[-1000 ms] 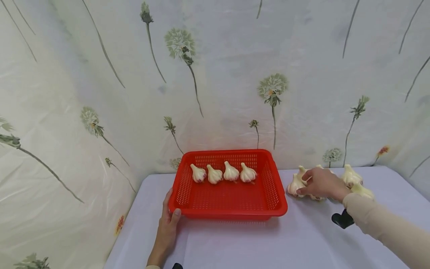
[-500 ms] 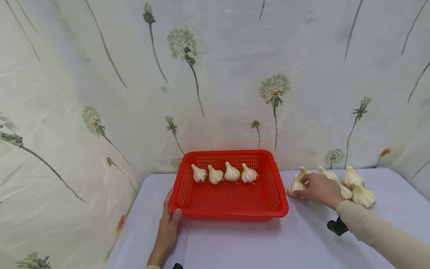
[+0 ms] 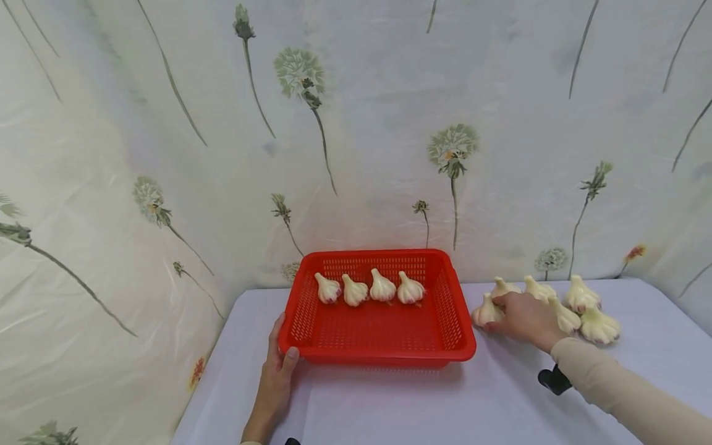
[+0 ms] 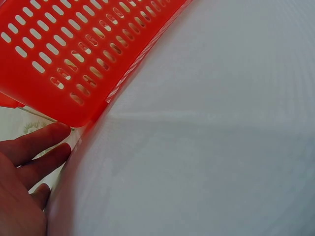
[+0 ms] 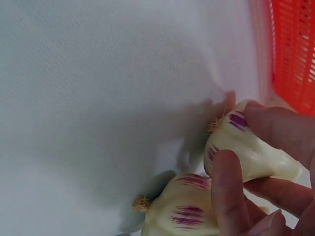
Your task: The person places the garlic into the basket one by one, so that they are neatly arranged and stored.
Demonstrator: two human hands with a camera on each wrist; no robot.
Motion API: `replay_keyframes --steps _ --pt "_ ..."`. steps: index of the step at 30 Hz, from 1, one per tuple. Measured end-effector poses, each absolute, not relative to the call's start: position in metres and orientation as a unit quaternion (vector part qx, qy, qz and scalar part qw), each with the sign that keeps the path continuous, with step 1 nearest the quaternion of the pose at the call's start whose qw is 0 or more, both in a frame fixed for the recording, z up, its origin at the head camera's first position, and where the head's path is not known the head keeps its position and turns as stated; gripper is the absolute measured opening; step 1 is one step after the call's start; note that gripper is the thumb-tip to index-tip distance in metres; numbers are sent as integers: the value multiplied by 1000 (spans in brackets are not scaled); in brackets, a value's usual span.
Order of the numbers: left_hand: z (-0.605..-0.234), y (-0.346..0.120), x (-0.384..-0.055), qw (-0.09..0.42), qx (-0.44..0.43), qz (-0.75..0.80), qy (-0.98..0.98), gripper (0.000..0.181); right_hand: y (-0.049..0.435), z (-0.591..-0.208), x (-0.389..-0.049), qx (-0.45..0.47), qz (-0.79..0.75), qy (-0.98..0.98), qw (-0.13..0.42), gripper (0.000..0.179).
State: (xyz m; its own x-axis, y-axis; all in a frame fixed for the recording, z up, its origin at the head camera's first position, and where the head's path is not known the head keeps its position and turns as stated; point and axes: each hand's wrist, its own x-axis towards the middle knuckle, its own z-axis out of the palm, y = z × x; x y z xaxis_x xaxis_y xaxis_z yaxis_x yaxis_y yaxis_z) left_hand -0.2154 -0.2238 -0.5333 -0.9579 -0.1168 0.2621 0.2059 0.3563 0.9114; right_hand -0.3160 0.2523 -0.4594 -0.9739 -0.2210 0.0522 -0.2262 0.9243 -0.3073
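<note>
My left hand (image 3: pixel 276 374) grips the near left corner of a red perforated plastic basket (image 3: pixel 367 354), thumb over its rim. In the left wrist view its fingers (image 4: pixel 42 142) reach to the basket's lower corner. Several garlic bulbs (image 3: pixel 382 286) stand in a row along the basket's back. To the right, my right hand (image 3: pixel 525 318) pinches the leftmost bulb of a loose group, a pale garlic bulb (image 3: pixel 486 312) with purple streaks. The right wrist view shows fingers on both sides of this held bulb (image 5: pixel 241 142), close over the cloth, with another garlic bulb (image 5: pixel 182 206) right beside it.
More garlic bulbs (image 3: pixel 599 326) lie clustered at the table's right, partly behind my right hand. A pale cloth covers the table (image 3: pixel 389 408). Behind stands a curtain (image 3: pixel 367 154) printed with dandelions, close to the basket's back edge.
My right hand has moved left and slightly down among the bulbs, and its fingers have closed on the leftmost one, which shifted slightly left. The left hand stays at the basket.
</note>
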Motion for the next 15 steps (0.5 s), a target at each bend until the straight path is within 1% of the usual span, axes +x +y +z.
replay_keyframes --steps 3,5,8,11,15 --pt "-532 -224 -215 138 -24 -569 -810 64 252 -459 -317 107 160 -981 -5 56" --pt "-532 -224 -215 139 -20 -570 -809 64 251 -457 -317 103 161 -981 -11 55" --pt "-532 -225 -214 139 -23 -567 -811 64 249 -455 -317 104 165 -980 -25 49" --pt "-533 -225 -215 139 -28 -569 -810 64 247 -453 -317 104 166 -980 -41 39" --pt "-535 -225 -215 137 -34 -574 -807 64 245 -449 -317 106 162 -979 -59 32"
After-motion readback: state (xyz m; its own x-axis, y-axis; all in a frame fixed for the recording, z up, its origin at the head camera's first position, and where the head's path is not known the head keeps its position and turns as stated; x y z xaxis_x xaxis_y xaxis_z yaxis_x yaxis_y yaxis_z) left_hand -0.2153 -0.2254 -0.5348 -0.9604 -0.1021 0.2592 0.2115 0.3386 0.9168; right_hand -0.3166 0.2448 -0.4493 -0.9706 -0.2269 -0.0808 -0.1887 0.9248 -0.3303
